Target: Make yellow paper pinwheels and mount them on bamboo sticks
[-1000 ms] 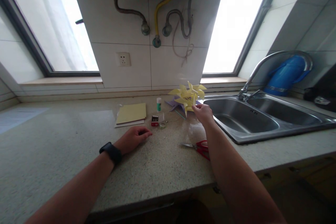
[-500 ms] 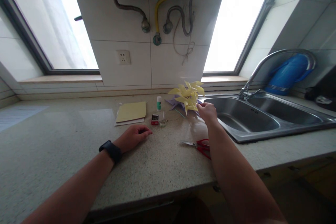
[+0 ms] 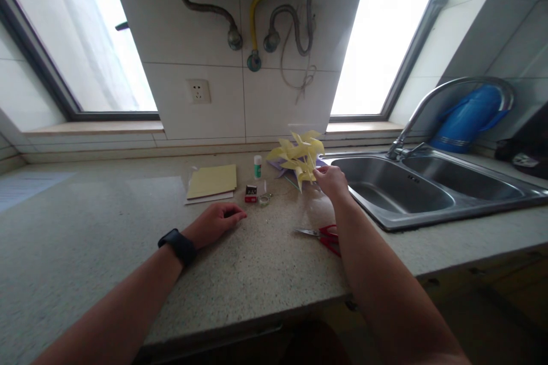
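My right hand (image 3: 332,180) is closed in a pinch at the edge of the yellow paper pinwheels (image 3: 295,154), by the sink's near-left corner. Purple paper (image 3: 280,166) with pointed tips shows beneath the yellow ones. My left hand (image 3: 217,223) rests on the counter, fingers curled together with nothing visible in them. Beyond it lie a stack of yellow paper (image 3: 213,181), a small red box (image 3: 250,194) and a roll of clear tape (image 3: 264,200). A white-and-green glue stick (image 3: 257,167) stands upright behind the box. Red-handled scissors (image 3: 317,234) lie beside my right forearm.
A double steel sink (image 3: 389,217) with a curved faucet (image 3: 405,131) takes up the right of the counter. Behind it leans a blue thermos jug (image 3: 466,117). A printed sheet (image 3: 32,187) lies at the far left. Hoses (image 3: 254,17) run down the tiled wall.
My right hand and the yellow pinwheels have shifted slightly left. My left hand stays in place on the counter; the whole view has moved a little.
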{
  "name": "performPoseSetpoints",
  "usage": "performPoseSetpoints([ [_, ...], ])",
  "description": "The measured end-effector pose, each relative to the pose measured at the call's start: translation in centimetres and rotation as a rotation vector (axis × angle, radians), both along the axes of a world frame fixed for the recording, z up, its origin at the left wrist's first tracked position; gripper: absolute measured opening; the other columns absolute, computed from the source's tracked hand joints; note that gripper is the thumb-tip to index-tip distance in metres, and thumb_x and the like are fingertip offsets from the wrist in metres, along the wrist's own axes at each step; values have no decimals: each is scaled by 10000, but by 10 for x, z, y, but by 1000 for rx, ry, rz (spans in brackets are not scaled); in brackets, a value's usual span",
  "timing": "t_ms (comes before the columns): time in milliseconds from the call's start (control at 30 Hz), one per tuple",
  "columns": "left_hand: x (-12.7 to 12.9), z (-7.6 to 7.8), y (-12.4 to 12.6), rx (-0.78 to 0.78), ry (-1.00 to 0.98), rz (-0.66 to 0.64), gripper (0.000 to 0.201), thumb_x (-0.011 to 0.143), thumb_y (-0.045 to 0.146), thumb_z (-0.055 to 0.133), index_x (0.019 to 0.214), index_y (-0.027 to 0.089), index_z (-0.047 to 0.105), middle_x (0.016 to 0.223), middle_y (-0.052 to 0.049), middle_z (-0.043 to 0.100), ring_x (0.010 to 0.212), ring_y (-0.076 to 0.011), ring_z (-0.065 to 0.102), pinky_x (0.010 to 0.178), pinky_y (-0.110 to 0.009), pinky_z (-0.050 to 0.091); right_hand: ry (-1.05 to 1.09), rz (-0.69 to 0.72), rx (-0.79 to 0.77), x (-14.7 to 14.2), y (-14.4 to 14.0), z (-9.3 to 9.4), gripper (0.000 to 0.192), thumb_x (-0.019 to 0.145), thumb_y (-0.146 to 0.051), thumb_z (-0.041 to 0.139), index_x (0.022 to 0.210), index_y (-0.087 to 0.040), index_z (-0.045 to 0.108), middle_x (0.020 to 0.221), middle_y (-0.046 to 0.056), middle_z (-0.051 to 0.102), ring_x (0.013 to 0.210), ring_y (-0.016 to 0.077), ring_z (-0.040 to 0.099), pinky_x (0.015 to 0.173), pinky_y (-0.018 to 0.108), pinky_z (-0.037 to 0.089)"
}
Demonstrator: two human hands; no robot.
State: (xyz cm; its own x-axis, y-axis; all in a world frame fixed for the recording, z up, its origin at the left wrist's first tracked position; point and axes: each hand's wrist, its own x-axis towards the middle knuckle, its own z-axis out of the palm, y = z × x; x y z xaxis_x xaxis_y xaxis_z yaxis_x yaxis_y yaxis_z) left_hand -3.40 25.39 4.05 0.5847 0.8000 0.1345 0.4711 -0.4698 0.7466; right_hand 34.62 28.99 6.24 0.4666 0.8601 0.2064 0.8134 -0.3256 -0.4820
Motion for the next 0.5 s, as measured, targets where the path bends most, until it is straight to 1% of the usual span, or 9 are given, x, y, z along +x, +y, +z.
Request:
performPoseSetpoints([
  [233, 0, -2, 2, 1, 7, -6, 359, 942, 502, 556, 972, 195, 740, 923, -45, 744, 864, -222, 649, 818, -347, 474, -28, -22, -32, -2, -1, 1, 330, 975, -374, 623, 1262, -210, 609, 1296, 89, 615, 1092, 231, 640, 911, 430, 560],
  [500, 0, -2, 2, 2, 15, -4, 356, 943, 506, 563, 972, 198, 739, 934, -43, 749, 877, -224, 656, 827, -349, 471, -58, -38, -43, -4, -6, 5, 338, 975, -375, 623, 1267, -205, 605, 1294, 91, 616, 1090, 232, 641, 911, 436, 560],
])
